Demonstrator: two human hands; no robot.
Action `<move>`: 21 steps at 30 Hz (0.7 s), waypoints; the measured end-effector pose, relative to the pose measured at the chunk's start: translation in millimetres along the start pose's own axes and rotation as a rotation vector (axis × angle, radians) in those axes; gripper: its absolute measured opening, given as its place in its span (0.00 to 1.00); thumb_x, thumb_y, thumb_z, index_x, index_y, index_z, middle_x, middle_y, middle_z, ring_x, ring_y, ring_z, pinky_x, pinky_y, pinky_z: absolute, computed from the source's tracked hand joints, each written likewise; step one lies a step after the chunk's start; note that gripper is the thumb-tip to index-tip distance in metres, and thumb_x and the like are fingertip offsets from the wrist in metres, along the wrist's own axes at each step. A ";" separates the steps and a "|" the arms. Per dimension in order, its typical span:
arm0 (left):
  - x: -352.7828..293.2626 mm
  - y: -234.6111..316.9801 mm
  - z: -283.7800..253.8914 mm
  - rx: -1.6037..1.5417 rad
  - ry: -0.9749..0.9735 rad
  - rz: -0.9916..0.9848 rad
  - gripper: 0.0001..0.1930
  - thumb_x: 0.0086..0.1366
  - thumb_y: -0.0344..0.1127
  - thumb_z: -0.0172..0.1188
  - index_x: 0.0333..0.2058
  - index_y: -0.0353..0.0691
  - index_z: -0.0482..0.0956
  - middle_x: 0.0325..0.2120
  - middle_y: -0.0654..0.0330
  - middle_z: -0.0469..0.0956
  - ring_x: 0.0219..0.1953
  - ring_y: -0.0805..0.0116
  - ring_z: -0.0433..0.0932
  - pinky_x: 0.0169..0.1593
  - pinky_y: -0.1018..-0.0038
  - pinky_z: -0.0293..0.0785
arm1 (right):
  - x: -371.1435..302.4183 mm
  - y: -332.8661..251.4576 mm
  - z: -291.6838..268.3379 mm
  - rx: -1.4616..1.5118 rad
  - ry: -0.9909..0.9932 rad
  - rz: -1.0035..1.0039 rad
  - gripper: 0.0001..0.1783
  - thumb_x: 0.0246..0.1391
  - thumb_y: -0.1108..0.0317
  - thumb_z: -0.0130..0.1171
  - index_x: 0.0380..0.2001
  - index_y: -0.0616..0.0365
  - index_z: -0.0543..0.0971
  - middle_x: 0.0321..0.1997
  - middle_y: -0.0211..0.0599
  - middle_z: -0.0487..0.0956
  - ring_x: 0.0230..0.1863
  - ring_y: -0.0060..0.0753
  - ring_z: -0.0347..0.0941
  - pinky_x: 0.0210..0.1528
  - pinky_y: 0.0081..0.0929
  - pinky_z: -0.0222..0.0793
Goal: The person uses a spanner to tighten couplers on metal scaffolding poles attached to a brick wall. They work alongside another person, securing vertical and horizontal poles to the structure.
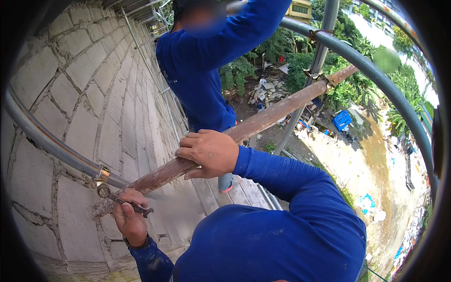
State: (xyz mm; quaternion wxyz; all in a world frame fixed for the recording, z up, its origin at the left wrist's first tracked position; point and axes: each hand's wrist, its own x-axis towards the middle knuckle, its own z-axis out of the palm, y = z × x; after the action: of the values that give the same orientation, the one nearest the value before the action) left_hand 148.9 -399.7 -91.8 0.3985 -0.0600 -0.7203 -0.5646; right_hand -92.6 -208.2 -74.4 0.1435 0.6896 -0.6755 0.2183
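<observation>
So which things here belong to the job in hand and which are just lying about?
Likely job: wrench in left hand; brown pipe under right hand; clamp on grey pipe.
Lying about: blue object and debris on the ground.

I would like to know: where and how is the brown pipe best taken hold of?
The brown pipe is probably best gripped around its bare middle, from above, as the right hand does: it is round and slanted, and this stretch lies between the lower clamp and the upper clamp.
</observation>
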 end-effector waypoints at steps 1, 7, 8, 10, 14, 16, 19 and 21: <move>12.1 -0.6 9.8 -0.014 -0.070 0.012 0.25 0.78 0.55 0.49 0.34 0.35 0.74 0.32 0.55 0.74 0.35 0.66 0.73 0.44 0.70 0.69 | -1.7 2.3 -2.1 0.076 0.071 -0.022 0.26 0.51 0.46 0.72 0.43 0.55 0.80 0.39 0.36 0.79 0.47 0.43 0.78 0.49 0.41 0.72; 69.7 -3.6 81.7 -0.057 -0.233 0.107 0.25 0.78 0.56 0.48 0.39 0.36 0.78 0.45 0.53 0.75 0.48 0.65 0.72 0.57 0.67 0.65 | -17.3 19.7 -1.3 0.528 0.330 -0.098 0.19 0.56 0.53 0.71 0.39 0.57 0.81 0.34 0.40 0.79 0.38 0.47 0.78 0.41 0.41 0.72; 77.2 -8.8 91.1 -0.063 -0.251 0.118 0.25 0.78 0.57 0.48 0.39 0.37 0.79 0.46 0.53 0.75 0.49 0.65 0.71 0.57 0.66 0.65 | -19.2 20.2 -3.1 0.586 0.346 -0.093 0.18 0.56 0.54 0.71 0.39 0.57 0.81 0.33 0.41 0.79 0.37 0.48 0.78 0.40 0.41 0.72; 90.3 -21.6 108.7 -0.075 -0.289 0.136 0.26 0.78 0.58 0.48 0.41 0.39 0.79 0.48 0.54 0.74 0.50 0.65 0.71 0.58 0.65 0.65 | -25.2 21.2 -6.9 0.622 0.358 -0.069 0.17 0.56 0.57 0.70 0.40 0.57 0.80 0.32 0.42 0.79 0.36 0.49 0.78 0.40 0.41 0.72; 100.4 -38.2 132.3 -0.228 -0.358 0.043 0.25 0.78 0.57 0.49 0.45 0.38 0.80 0.53 0.56 0.71 0.51 0.68 0.71 0.56 0.67 0.70 | -26.2 9.1 -11.4 0.728 0.445 0.032 0.15 0.60 0.64 0.65 0.45 0.60 0.78 0.34 0.44 0.80 0.35 0.47 0.77 0.41 0.39 0.72; 102.1 -50.4 139.0 -0.301 -0.366 0.021 0.24 0.79 0.54 0.49 0.48 0.37 0.79 0.55 0.56 0.70 0.51 0.68 0.72 0.58 0.68 0.70 | -24.8 -2.1 -9.7 0.869 0.512 0.137 0.15 0.61 0.68 0.62 0.49 0.62 0.77 0.35 0.44 0.80 0.36 0.44 0.78 0.41 0.38 0.72; 106.0 -58.2 135.8 -0.190 -0.413 0.022 0.25 0.79 0.54 0.49 0.52 0.35 0.77 0.56 0.53 0.71 0.55 0.64 0.72 0.62 0.63 0.67 | -27.0 -6.7 -2.1 0.993 0.565 0.260 0.16 0.63 0.72 0.59 0.52 0.64 0.75 0.35 0.45 0.81 0.37 0.39 0.78 0.41 0.35 0.72; 115.1 -51.6 139.1 0.042 -0.463 0.142 0.29 0.76 0.57 0.52 0.57 0.33 0.75 0.57 0.51 0.71 0.56 0.61 0.73 0.62 0.61 0.68 | -36.3 -1.3 9.1 0.949 0.604 0.258 0.15 0.64 0.72 0.58 0.52 0.65 0.76 0.35 0.45 0.81 0.36 0.34 0.78 0.40 0.33 0.72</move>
State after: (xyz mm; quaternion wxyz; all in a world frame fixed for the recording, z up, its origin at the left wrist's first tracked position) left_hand -26.9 -340.2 -63.7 0.2625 -0.2302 -0.7980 -0.4912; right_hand -90.1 -181.1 -100.1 -0.0228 0.4976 -0.5110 0.7005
